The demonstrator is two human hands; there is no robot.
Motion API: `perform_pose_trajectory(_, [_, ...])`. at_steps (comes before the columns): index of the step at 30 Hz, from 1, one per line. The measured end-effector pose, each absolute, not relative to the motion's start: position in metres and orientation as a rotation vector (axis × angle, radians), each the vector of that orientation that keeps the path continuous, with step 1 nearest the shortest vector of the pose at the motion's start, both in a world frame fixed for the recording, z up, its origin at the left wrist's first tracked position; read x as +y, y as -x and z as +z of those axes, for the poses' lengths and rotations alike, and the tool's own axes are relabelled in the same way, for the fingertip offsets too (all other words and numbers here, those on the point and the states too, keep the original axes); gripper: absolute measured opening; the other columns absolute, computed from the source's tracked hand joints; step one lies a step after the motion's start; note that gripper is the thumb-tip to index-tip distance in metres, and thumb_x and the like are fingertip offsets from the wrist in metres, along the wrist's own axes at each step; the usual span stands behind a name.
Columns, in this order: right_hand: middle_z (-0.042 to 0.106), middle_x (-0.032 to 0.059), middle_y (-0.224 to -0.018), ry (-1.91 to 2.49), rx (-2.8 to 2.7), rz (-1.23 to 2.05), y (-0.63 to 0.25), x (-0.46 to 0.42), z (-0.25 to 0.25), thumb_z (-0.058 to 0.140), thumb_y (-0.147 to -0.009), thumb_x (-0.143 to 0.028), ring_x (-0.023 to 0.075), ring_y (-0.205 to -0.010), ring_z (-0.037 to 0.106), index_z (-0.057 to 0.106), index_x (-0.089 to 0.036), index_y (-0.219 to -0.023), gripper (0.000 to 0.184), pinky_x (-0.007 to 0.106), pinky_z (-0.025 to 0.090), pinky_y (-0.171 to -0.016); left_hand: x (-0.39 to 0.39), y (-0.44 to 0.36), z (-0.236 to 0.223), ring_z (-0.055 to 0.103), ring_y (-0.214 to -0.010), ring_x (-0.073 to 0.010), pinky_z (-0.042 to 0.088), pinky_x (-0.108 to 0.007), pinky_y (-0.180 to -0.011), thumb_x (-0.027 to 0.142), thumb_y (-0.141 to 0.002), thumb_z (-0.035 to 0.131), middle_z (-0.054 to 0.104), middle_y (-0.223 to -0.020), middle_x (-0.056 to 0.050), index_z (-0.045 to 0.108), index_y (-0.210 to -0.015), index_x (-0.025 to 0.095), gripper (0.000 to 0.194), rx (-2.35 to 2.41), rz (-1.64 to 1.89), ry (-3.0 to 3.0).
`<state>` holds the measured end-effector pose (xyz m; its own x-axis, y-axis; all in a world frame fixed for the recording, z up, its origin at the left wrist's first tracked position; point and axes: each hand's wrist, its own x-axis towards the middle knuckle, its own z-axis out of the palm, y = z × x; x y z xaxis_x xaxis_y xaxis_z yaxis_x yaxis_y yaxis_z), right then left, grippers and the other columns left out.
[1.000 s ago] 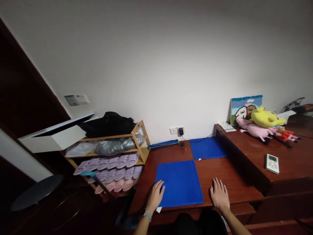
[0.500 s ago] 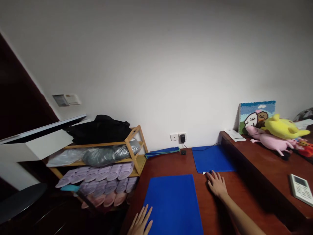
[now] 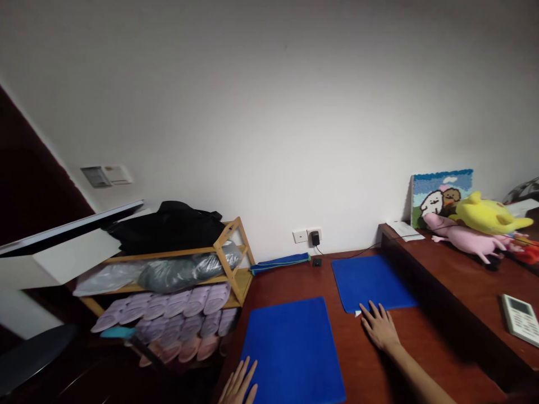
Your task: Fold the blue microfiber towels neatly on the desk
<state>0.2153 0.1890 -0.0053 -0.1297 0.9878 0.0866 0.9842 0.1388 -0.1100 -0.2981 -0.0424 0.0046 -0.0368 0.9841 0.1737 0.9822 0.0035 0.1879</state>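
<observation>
Two blue mats lie flat on the reddish-brown wooden desk (image 3: 273, 283) in front of you, well apart. Near mat (image 3: 292, 353): bright blue, fuzzy-looking, rectangular, lying flat near the desk's left edge, its lower end running out of your view. Far mat (image 3: 370, 283): same blue and same fuzzy surface, further toward the wall and to the right of the near one, also flat, whole shape showing. Small white scrap (image 3: 357, 313) sticks out at its near left corner.
</observation>
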Motion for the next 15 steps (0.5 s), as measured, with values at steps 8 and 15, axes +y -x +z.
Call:
perform_pose_trajectory(8, [0.042,-0.0001,-0.165,1.904,-2.195,0.052,-0.221,0.061,-0.011,0.038,-0.1,-0.051,0.0364,-0.153,0.033,0.046,-0.044,-0.154,0.055,0.06,0.028,-0.121,-0.044,0.281,0.024,0.039,-0.152,-0.0224,0.038,-0.049,-0.124,0.038,-0.107,0.033,0.041,-0.165,0.002,0.038,-0.158,0.036,0.052,2.248,0.383,-2.276])
perform_pose_trajectory(15, [0.043,-0.0011,-0.164,1.877,-2.153,0.046,-0.237,0.006,-0.022,0.041,-0.097,-0.05,0.0373,-0.153,0.034,0.05,-0.043,-0.152,0.056,0.064,0.03,-0.12,-0.067,0.229,0.014,0.034,-0.155,-0.0231,0.034,-0.051,-0.126,0.04,-0.107,0.032,0.036,-0.168,0.002,0.036,-0.159,0.037,0.052,2.26,0.36,-2.261])
